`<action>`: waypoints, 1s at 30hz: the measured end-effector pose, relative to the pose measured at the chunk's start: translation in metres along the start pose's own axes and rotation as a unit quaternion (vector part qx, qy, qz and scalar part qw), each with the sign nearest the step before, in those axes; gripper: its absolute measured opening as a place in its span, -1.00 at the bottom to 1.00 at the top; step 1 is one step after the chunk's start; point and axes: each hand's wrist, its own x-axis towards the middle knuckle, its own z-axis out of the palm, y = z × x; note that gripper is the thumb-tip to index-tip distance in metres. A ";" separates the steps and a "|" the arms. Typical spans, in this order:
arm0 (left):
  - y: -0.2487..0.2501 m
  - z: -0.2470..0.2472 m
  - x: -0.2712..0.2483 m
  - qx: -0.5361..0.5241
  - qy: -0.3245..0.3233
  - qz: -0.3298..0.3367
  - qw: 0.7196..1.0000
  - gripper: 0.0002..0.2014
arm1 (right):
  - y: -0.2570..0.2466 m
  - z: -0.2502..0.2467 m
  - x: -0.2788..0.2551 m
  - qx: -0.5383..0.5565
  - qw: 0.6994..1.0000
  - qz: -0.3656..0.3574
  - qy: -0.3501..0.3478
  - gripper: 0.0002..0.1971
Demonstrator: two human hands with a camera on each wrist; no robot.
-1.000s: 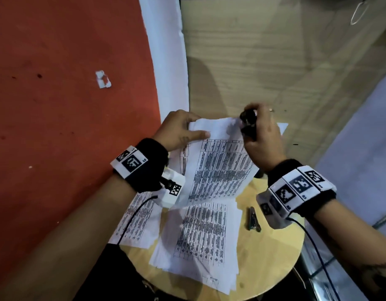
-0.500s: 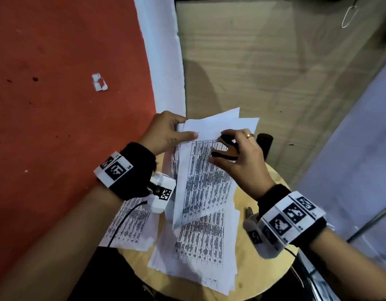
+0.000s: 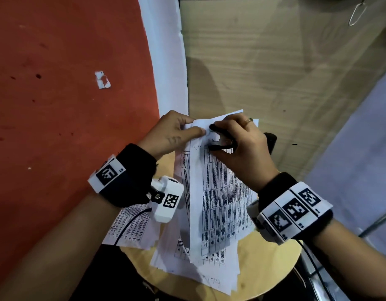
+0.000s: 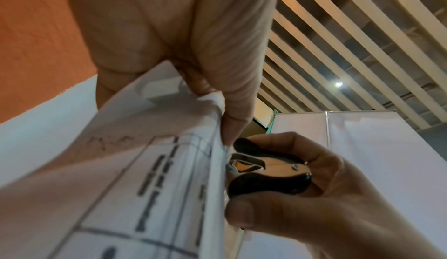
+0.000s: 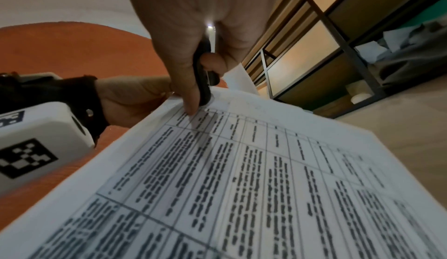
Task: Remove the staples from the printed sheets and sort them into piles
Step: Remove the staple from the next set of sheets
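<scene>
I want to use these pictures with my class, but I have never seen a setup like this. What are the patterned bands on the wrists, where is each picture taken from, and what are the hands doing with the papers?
No machine here: a person works with two bare hands. The patterned bands hold small cameras on each wrist; a third camera sits on the head. So one picture looks down from the head, and two look along each hand from the wrist.

The left hand pinches the top corner of a set of printed sheets, lifted off the table. The right hand grips a black staple remover, its claws at that same corner. The staple itself is too small to make out.

On the round wooden table lie more printed sheets: a loose pile under the held set and another pile further left. A black object shows behind the right hand; I cannot tell what it is.
</scene>
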 end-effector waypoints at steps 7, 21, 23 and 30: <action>0.002 0.002 0.001 -0.002 -0.015 -0.005 1.000 -0.38 | -0.002 -0.004 0.002 -0.058 0.996 -0.060 -0.020 -0.64; 0.018 0.009 -0.002 -0.041 -0.021 -0.001 0.999 -0.86 | -0.007 -0.015 0.012 -0.134 0.985 -0.100 -0.048 -0.80; 0.019 0.009 -0.002 -0.051 -0.027 0.001 0.998 -0.89 | -0.007 -0.017 0.014 -0.141 0.983 -0.103 -0.051 -0.81; 0.018 0.011 -0.002 -0.068 -0.038 0.004 0.997 -0.87 | -0.003 -0.020 0.016 -0.157 0.981 -0.102 -0.047 -0.82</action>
